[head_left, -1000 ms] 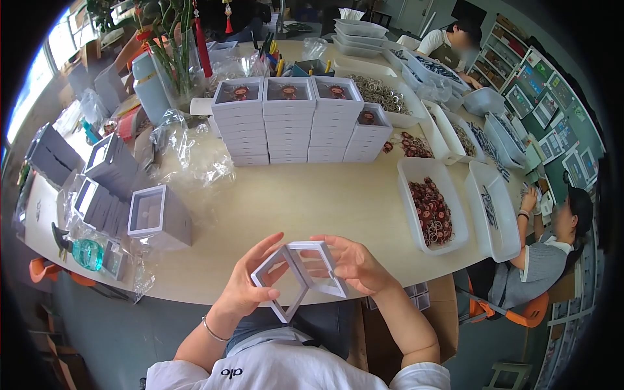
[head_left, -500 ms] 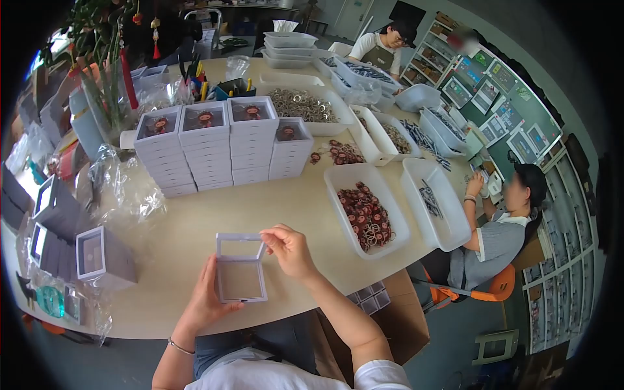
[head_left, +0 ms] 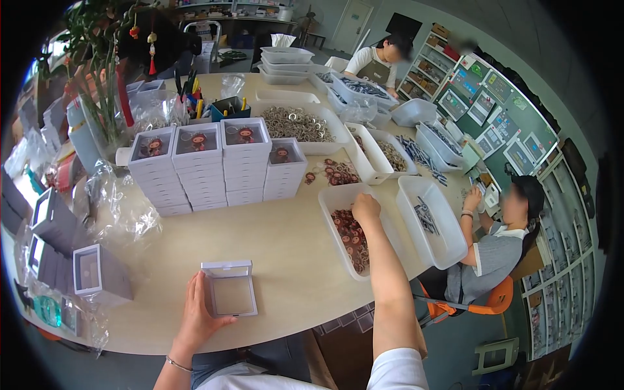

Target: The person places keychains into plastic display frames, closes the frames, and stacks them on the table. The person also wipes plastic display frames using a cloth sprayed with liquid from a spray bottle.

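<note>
My left hand (head_left: 197, 309) grips a small white-framed display case (head_left: 232, 296) by its left side, near the table's front edge. The case stands with its lid raised and a clear window across its base; no item shows inside. My right hand (head_left: 366, 207) is down in a translucent plastic bin (head_left: 333, 196), over a heap of brown-and-red character keychains (head_left: 344, 234). Its fingers are curled, and whatever lies between them is hidden.
Stacked white boxes with keychains (head_left: 201, 169) stand ahead, beside a bin of metal rings (head_left: 299, 123). Loose keychains (head_left: 341, 174) lie behind the keychain bin. More boxes (head_left: 101, 276) and plastic wrap are at left. A co-worker (head_left: 494, 240) sits right; another person (head_left: 374, 62) is behind.
My right hand has let go of the case lid and moved right and forward into the keychain bin. My left hand still holds the case, now slightly turned and lower in view.
</note>
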A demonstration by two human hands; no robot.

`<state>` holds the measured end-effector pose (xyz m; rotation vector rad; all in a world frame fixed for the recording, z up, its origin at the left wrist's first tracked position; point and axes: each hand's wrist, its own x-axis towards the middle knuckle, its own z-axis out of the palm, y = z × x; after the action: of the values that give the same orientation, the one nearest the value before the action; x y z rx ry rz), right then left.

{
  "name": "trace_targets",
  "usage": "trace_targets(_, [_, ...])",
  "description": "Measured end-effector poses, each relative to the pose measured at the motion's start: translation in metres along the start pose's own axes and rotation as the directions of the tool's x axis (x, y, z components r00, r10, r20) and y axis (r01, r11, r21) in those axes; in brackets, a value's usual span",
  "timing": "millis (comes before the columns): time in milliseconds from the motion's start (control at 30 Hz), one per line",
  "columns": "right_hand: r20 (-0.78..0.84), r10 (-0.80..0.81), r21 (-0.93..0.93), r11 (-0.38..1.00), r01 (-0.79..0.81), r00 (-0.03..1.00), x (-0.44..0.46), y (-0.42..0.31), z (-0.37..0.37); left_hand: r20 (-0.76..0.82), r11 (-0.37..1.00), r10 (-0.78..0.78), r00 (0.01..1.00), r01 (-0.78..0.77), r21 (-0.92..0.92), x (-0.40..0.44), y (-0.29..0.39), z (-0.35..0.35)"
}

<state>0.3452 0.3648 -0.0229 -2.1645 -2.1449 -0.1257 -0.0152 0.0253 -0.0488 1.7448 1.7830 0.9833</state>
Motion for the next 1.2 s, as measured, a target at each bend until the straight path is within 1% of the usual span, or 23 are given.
trace_targets(33, [-0.028, -0.011, -0.004, 1.0, 0.011, 1.0, 0.003, 0.0, 0.005, -0.008, 1.0, -0.006, 1.0, 0.005, -0.025, -0.001, 0.0, -0.002])
trace_targets(133, [-0.035, 0.073, 0.175, 0.982, -0.066, 0.997, 0.003, 0.0, 0.003, -0.057, 0.997, -0.01, 0.998, 0.006, -0.079, -0.007, -0.001, -0.012])
trace_targets(167, [-0.041, 0.075, 0.246, 0.967, -0.062, 0.996, 0.0, 0.003, -0.004, -0.083, 0.995, -0.012, 0.996, 0.003, -0.103, -0.01, 0.0, -0.016])
trace_targets(267, [0.0, 0.083, 0.576, 0.815, -0.068, 0.997, -0.015, 0.017, -0.024, -0.159, 0.983, -0.006, 0.987, -0.023, -0.184, -0.015, 0.0, -0.025])
trace_targets(300, [-0.017, 0.087, 0.624, 0.779, -0.058, 0.996, -0.021, 0.019, -0.027, -0.186, 0.976, 0.004, 0.983, -0.044, -0.213, -0.015, 0.0, -0.025])
trace_targets(400, [-0.094, 0.125, 0.82, 0.573, 0.005, 0.988, -0.045, 0.019, -0.041, -0.253, 0.96, 0.022, 0.967, -0.091, -0.265, -0.017, 0.005, -0.026])
trace_targets(433, [-0.073, 0.09, 0.897, 0.442, 0.026, 0.993, -0.063, 0.009, -0.062, -0.274, 0.956, 0.025, 0.961, -0.103, -0.274, -0.018, 0.009, -0.025])
trace_targets(533, [-0.079, -0.023, 0.984, 0.157, 0.081, 0.997, -0.124, -0.025, -0.112, -0.24, 0.914, 0.079, 0.968, -0.167, -0.37, -0.02, 0.021, -0.021])
trace_targets(567, [-0.058, -0.074, 0.99, 0.123, 0.067, 0.996, -0.14, -0.036, -0.121, -0.245, 0.904, 0.1, 0.964, -0.191, -0.383, -0.019, 0.031, -0.02])
trace_targets(633, [-0.023, -0.197, 0.999, 0.035, 0.031, 0.98, -0.166, -0.058, -0.127, -0.191, 0.895, 0.148, 0.97, -0.213, -0.391, -0.015, 0.05, -0.023])
trace_targets(667, [-0.018, -0.269, 1.0, 0.016, 0.023, 0.963, -0.179, -0.07, -0.128, -0.162, 0.892, 0.167, 0.973, -0.219, -0.395, -0.014, 0.057, -0.025])
trace_targets(733, [-0.01, -0.411, 1.0, -0.02, 0.002, 0.911, -0.203, -0.095, -0.132, -0.165, 0.868, 0.185, 0.969, -0.24, -0.436, -0.01, 0.064, -0.023])
trace_targets(767, [0.003, -0.45, 0.999, -0.034, -0.02, 0.893, -0.214, -0.107, -0.133, -0.169, 0.855, 0.193, 0.967, -0.25, -0.455, -0.008, 0.064, -0.02])
trace_targets(800, [0.016, -0.486, 0.998, -0.047, -0.044, 0.874, -0.225, -0.119, -0.134, -0.113, 0.785, 0.128, 0.985, -0.17, -0.596, -0.007, 0.064, -0.016])
trace_targets(867, [0.037, -0.535, 0.995, -0.059, -0.08, 0.844, -0.24, -0.138, -0.13, 0.014, 0.57, 0.032, 0.999, -0.007, -0.822, -0.006, 0.06, -0.011])
trace_targets(933, [0.053, -0.553, 0.993, -0.057, -0.102, 0.831, -0.251, -0.149, -0.126, 0.237, 0.377, 0.013, 0.971, 0.214, -0.901, -0.009, 0.055, -0.017])
trace_targets(967, [0.042, -0.589, 0.995, -0.05, -0.088, 0.807, -0.254, -0.15, -0.123, 0.332, 0.267, 0.012, 0.943, 0.317, -0.91, -0.011, 0.05, -0.02])
trace_targets(1000, [0.028, -0.59, 0.996, -0.054, -0.074, 0.807, -0.256, -0.151, -0.121, 0.425, 0.155, 0.029, 0.905, 0.416, -0.896, -0.012, 0.045, -0.021])
trace_targets(1033, [0.015, -0.59, 0.996, -0.058, -0.061, 0.807, -0.257, -0.152, -0.119, 0.459, 0.051, 0.06, 0.887, 0.456, -0.888, -0.013, 0.041, -0.022])
trace_targets(1067, [0.003, -0.59, 0.997, -0.062, -0.049, 0.807, -0.259, -0.153, -0.116, 0.45, 0.062, 0.017, 0.893, 0.448, -0.892, -0.016, 0.038, -0.023])
trace_targets(1200, [-0.068, -0.5, 0.997, -0.065, 0.041, 0.864, -0.268, -0.151, -0.099, 0.397, 0.095, -0.145, 0.906, 0.412, -0.906, -0.026, 0.03, -0.022])
